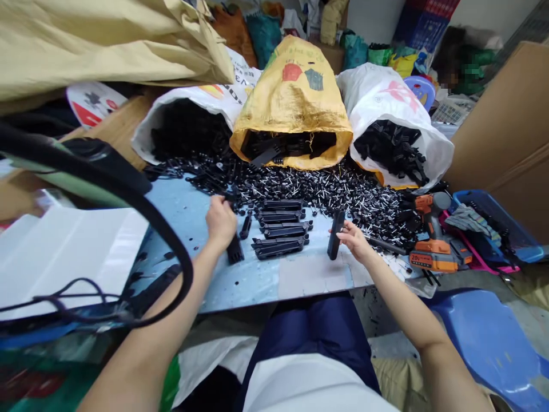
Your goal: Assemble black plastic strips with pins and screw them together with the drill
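Note:
My right hand (pixel 353 240) pinches a long black plastic part (pixel 335 236) by its side, holding it roughly upright over the near part of the table. My left hand (pixel 221 222) is at the left edge of the heap of small black parts (pixel 218 177), its fingers curled. Whatever lies in those fingers is hidden. Just below it lies a black slotted piece (pixel 234 250), and a smaller black piece (pixel 246 226) is to its right. Between my hands, several long black assembled parts (pixel 281 230) lie in a stacked row.
Behind the screw-like pieces (pixel 317 189) lie a white sack (pixel 146 131), a yellow sack (pixel 295 103) and another white sack (pixel 433 143), their mouths towards me. An orange cordless drill (pixel 433 246) stands at right, beside a blue basket (pixel 527 246). A black cable (pixel 171 229) loops at left.

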Available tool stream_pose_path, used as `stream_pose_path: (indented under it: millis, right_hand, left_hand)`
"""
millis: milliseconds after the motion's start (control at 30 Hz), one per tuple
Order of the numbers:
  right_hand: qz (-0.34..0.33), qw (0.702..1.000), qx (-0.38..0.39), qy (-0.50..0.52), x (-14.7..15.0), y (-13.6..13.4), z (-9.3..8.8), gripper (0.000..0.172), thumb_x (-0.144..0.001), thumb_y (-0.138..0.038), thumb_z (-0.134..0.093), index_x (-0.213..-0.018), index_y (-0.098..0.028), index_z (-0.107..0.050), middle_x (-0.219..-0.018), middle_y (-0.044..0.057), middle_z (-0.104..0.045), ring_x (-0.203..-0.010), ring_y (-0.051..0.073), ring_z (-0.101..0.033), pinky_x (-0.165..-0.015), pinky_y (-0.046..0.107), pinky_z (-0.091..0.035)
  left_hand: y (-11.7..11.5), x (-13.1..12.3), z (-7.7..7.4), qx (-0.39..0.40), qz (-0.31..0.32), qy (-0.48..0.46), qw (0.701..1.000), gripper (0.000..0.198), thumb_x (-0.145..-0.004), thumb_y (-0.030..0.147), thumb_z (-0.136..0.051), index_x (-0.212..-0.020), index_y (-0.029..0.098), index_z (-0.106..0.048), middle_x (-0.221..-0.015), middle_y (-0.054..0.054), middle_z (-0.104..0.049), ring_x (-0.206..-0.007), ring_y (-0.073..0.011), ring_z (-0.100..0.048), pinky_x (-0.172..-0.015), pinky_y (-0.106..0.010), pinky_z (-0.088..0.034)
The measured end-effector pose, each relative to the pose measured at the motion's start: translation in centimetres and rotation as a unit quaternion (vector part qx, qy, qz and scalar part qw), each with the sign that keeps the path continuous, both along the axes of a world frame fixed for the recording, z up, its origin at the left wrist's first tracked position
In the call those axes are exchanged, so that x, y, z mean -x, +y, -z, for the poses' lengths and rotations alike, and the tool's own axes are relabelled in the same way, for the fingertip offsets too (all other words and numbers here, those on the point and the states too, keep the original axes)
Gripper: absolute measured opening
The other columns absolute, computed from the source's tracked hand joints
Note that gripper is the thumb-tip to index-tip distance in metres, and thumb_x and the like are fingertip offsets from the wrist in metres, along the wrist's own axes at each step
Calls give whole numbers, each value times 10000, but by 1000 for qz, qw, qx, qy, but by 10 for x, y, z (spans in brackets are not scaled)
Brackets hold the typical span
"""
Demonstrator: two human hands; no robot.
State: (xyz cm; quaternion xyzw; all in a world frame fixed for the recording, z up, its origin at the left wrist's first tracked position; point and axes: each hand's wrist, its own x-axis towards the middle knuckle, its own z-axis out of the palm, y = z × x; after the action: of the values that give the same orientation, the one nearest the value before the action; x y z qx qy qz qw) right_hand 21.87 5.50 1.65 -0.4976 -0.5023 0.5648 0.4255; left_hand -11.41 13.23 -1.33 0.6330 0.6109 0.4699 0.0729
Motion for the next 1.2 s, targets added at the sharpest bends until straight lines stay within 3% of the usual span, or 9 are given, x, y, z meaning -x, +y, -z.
stream_pose_path:
  millis: [100, 233, 400, 567, 667, 767, 867, 1033, 1200]
  right_hand:
    - [-11, 982, -87, -166, 11, -7, 12, 399, -652, -383, -658, -984, -184, -558, -862, 30, -612, -785, 137, -555, -680, 268, -461]
    - [-55, 870, -188, -452, 22, -27, 27, 282, -754, -284, -602, -1014, -177, -609, -948, 90, -592, -901, 199, -538, -808, 363, -458]
    - [-134, 802, -235, -532, 35, -56, 46, 464, -791, -414, -563, -1206, -207, -541, -1190, 144, -526, -1095, 259, -481, -906, 428, -440]
    - [-100, 859, -175, -470, 45, -45, 43, 435, -861, -387, -450, -1244, -195, -522, -1052, 126, -594, -1017, 227, -537, -900, 411, -455]
    - [-75, 954, -119, -266, 48, -42, 39, 452, -877, -437, -390, -1255, -220, -508, -1034, 74, -610, -851, 149, -588, -785, 317, -519]
    - [-81, 993, -41, -76, 50, -48, 37, 505, -850, -506, -399, -1280, -254, -482, -953, 26, -620, -622, 82, -558, -565, 230, -521]
    - [-73, 995, -47, -51, 43, -51, 33, 537, -791, -527, -496, -1254, -257, -519, -927, 20, -609, -578, 68, -528, -504, 209, -494]
    - [-108, 955, -206, -182, 24, -47, 19, 503, -764, -475, -576, -1207, -237, -571, -892, 37, -624, -768, 120, -570, -730, 269, -508]
    - [-65, 939, -266, -210, 34, -55, 15, 505, -830, -455, -488, -1286, -239, -492, -967, 72, -622, -828, 152, -577, -776, 312, -506]
  left_hand:
    - [-44, -33, 11, 2, 46, 101, 994, 262, -887, 265, -374, -1027, 129, -550, -851, -118, -586, -821, -251, -580, -762, -389, -478]
    - [-109, -78, 33, 40, 211, 270, 939, 308, -899, 231, -381, -1126, 122, -559, -820, -126, -597, -813, -237, -585, -738, -363, -487]
    - [-154, -100, 55, 58, 241, 293, 923, 328, -903, 255, -401, -1197, 196, -533, -1089, -153, -585, -996, -247, -565, -832, -401, -483]
    - [-150, -108, 45, 74, 211, 153, 963, 344, -916, 233, -344, -1189, 142, -533, -979, -135, -638, -911, -220, -603, -802, -371, -507]
    - [-147, -116, 28, 88, 236, 34, 967, 344, -927, 271, -331, -1185, 173, -536, -1006, -97, -635, -871, -179, -613, -776, -327, -518]
    - [-147, -124, 12, 95, 222, -31, 970, 362, -923, 305, -351, -1219, 181, -519, -1010, -90, -630, -867, -168, -607, -774, -313, -512]
    - [-147, -128, 2, 98, 210, -36, 972, 387, -908, 316, -392, -1252, 178, -502, -1001, -95, -626, -898, -175, -594, -795, -310, -497]
    - [-151, -133, -7, 91, 219, -18, 971, 353, -914, 316, -384, -1184, 194, -575, -884, -73, -612, -796, -160, -587, -734, -290, -495]
    - [-160, -157, -10, 4, 119, -71, 990, 363, -931, 291, -355, -1225, 187, -541, -853, -74, -593, -794, -156, -569, -726, -285, -489]
